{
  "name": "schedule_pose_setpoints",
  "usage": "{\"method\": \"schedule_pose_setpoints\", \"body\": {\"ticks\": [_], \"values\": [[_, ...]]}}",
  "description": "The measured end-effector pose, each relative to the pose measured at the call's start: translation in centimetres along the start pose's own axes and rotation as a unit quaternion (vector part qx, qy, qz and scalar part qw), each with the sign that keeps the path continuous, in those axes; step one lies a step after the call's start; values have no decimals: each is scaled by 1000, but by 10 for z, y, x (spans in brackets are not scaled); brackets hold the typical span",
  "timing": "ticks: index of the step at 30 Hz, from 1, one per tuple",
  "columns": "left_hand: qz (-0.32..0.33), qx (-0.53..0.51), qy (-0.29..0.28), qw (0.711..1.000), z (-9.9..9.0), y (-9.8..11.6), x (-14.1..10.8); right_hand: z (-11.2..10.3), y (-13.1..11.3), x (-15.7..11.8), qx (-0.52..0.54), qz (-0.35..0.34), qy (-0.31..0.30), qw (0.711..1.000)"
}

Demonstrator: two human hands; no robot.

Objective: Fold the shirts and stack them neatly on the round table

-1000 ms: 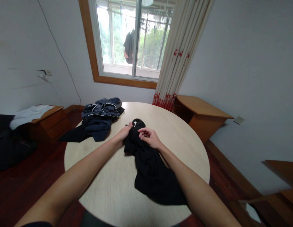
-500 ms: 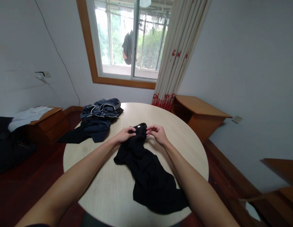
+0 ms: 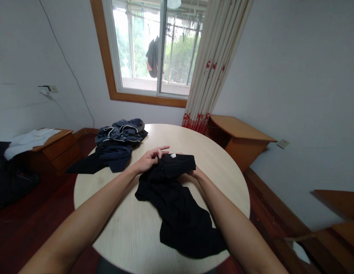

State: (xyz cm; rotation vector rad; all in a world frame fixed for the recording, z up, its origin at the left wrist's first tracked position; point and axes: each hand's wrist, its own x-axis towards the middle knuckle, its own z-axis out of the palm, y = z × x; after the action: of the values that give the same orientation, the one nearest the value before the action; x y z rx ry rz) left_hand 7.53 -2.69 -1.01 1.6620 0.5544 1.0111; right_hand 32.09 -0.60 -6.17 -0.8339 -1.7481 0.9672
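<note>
Black trousers (image 3: 185, 220) lie rumpled on the round table, their waistband end toward the far side and the rest spreading toward me. A small white tag shows at the waistband's upper edge. My left hand (image 3: 150, 159) pinches the left end of the waistband between thumb and fingers, with one finger stretched out above the cloth. At the waistband's right end, my right hand (image 3: 195, 173) is mostly covered by the raised fabric, so its fingers are hidden. The waistband is spread wide between the two hands.
A heap of dark blue and grey clothes (image 3: 117, 139) with white piping sits on the table's (image 3: 114, 224) far left edge. Behind stand a wooden desk (image 3: 242, 129) on the right and a low wooden cabinet (image 3: 62, 146) on the left. A curtain (image 3: 217, 57) hangs beside the window.
The waistband has been spread out to the right and lifted. My right hand has gone from visible pinched fingers to being behind or inside the cloth. The left hand's finger has straightened.
</note>
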Motion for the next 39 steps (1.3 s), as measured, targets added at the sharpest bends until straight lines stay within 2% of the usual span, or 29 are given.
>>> {"method": "schedule_pose_setpoints", "body": {"ticks": [3, 7, 10, 12, 14, 16, 18, 20, 23, 25, 29, 31, 33, 35, 37, 39], "values": [[28, 6, 99, 995, -10, -7, 4, -10, -5, 4, -16, -31, 53, 998], [121, 36, 261, 957, -31, -1, 6, -33, -17, 7, -5, -23, 219, 975], [180, 50, 322, 928, -44, 6, 6, -52, -26, 8, -3, -67, 327, 943], [187, 59, 331, 923, -48, 4, 7, -60, -27, 8, -23, -75, 364, 928], [164, 59, 307, 936, -49, -6, 9, -65, -22, 7, -56, -48, 365, 928], [99, 75, 258, 958, -50, -22, 10, -68, -12, 5, -106, -10, 358, 928], [10, 138, 213, 967, -51, -41, 9, -74, -3, 3, -157, 22, 355, 921], [-65, 243, 187, 950, -53, -57, 6, -81, 5, 0, -187, 37, 355, 915], [-112, 375, 170, 905, -57, -72, 3, -89, 13, -3, -209, 52, 347, 913], [-125, 399, 169, 893, -60, -76, 3, -92, 15, -4, -219, 67, 336, 914], [-181, 386, 155, 891, -62, -71, 5, -95, 14, -4, -239, 78, 296, 921], [-162, 409, 174, 881, -62, -61, 5, -98, 9, -4, -256, 49, 324, 909], [-74, 443, 244, 860, -62, -47, 4, -102, 3, -6, -273, 0, 397, 876], [28, 465, 325, 823, -61, -34, 2, -105, -1, -7, -288, -37, 458, 840], [86, 482, 361, 794, -60, -26, -1, -107, 0, -8, -299, -42, 468, 831], [97, 502, 353, 784, -58, -25, -2, -107, 5, -9, -305, -26, 446, 841]]}}
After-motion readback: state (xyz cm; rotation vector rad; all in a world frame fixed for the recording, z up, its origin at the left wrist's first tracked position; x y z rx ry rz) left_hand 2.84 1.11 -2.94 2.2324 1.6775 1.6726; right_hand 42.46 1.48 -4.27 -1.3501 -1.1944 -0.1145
